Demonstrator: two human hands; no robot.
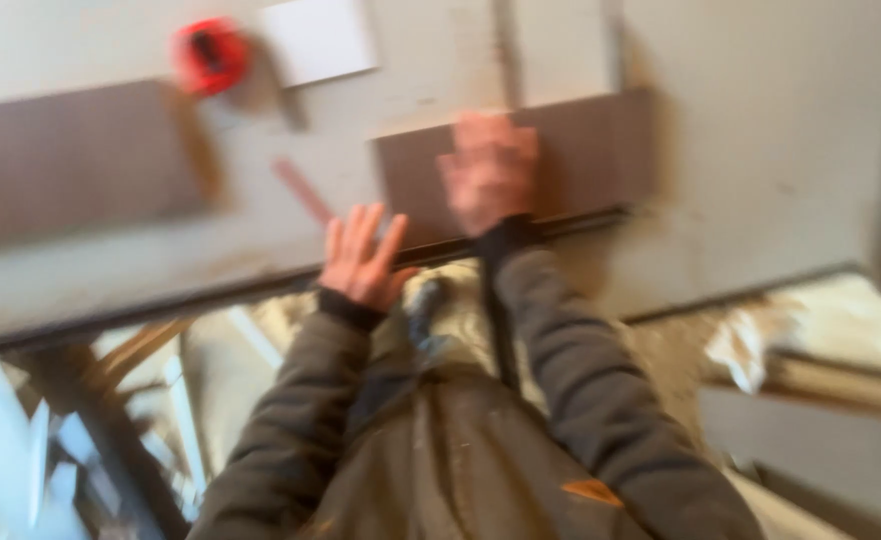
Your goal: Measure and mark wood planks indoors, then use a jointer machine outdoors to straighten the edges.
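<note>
Pressing a brown panel [580,150], right hand [488,172] lies flat; left hand [360,258] fingers spread beside it.

board under right hand [600,150]: dull grey-brown, plain
long board at left [70,160]: same grey-brown, plain
worktable [760,150]: pale grey-beige, dark front edge
round tool [210,55]: bright red, black centre
square sheet [318,38]: white
pencil [302,190]: reddish
sleeves [600,390]: dark olive-grey, black cuffs
patch on right sleeve [592,491]: orange
</note>
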